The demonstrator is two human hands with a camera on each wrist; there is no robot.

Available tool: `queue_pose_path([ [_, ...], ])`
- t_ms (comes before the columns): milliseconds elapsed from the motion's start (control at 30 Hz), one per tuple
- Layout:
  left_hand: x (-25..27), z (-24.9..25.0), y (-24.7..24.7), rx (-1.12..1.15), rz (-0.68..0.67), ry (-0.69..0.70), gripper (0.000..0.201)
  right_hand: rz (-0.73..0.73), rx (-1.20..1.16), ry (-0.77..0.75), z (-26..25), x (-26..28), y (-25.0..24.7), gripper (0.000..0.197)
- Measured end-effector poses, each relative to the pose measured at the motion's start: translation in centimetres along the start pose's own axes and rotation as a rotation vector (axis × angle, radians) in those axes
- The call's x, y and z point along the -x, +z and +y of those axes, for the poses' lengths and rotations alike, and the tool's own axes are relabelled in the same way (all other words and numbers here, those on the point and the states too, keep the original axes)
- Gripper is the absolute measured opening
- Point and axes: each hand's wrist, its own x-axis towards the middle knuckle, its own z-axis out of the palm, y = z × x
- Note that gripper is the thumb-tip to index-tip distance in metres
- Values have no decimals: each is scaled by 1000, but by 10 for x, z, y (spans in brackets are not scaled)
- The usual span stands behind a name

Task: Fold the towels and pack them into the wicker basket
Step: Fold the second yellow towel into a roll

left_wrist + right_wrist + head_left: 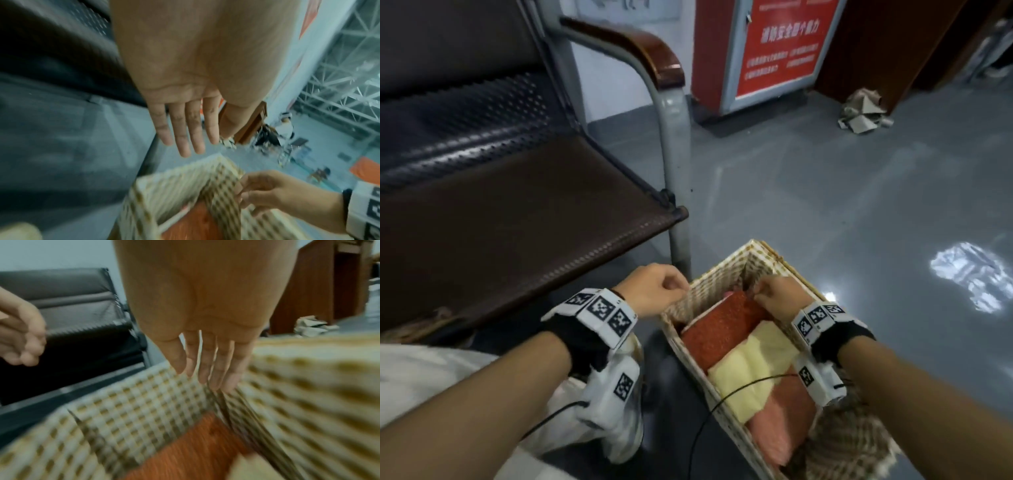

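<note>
A wicker basket (pixel 726 274) with a checkered liner (pixel 133 410) stands on the floor at my right. Folded in it lie a red towel (pixel 722 325), a yellow towel (pixel 753 363) and a pink towel (pixel 780 421). My right hand (pixel 763 291) is inside the far corner, above the red towel (pixel 195 451), and its fingertips (pixel 213 382) pinch a raised fold of the liner. My left hand (pixel 678 286) hovers just outside the basket's left rim. It is relaxed and holds nothing, with its fingers (pixel 185 138) nearly straight in the left wrist view.
A brown padded bench (pixel 517 212) with a grey metal leg (pixel 678 171) stands close on the left. Beyond it are a red cabinet (pixel 774 51) and crumpled paper (pixel 863 113). A black cable (pixel 722 401) crosses the basket's near rim. Grey floor spreads to the right.
</note>
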Motion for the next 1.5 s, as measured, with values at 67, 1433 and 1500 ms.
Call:
queue_pose_path([
  [67,15,5,-38,62,125,24,9,20,19,-133,-42,-7,-30,15],
  [1433,328,-322,-276,-234,537,-625,38,-240,201,-1051,-656,-1,115,23],
  [1500,325,-317,-277,-230,609,-628,47,-236,66,-1086,-652,4,95,21],
])
